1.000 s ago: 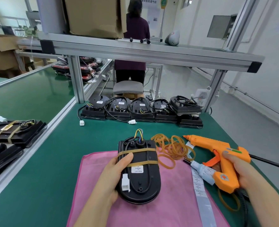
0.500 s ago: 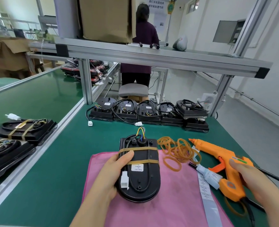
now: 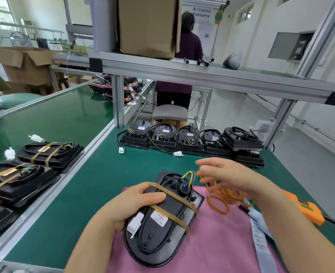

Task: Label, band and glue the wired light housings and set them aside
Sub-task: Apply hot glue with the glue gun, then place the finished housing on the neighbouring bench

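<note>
Our left hand [image 3: 137,201] holds the black light housing [image 3: 162,231] by its left side. The thumb is curled over the top and the fingers go under the edge. The housing is right in front of us, over the pink cloth [image 3: 217,251] on the bench [image 3: 80,198]. Its long way runs from the round end near us to the wire end far from us, and it leans a bit to the right. Two tan bands [image 3: 174,198] cross it and a white label [image 3: 159,218] is stuck on it. Our right hand [image 3: 227,174] is up in the air just right of the wire end, above the loose rubber bands [image 3: 221,200]. It is blurry, but the fingers look spread and loose, and we see nothing in it. The glue gun [image 3: 306,211] lies just right of that wrist. So the wire end points toward the right hand, which is nearer to the wires and the glue. We cannot tell if glue is on yet. The finished housings [image 3: 50,154] lie well off to the left, nearer the left hand.
</note>
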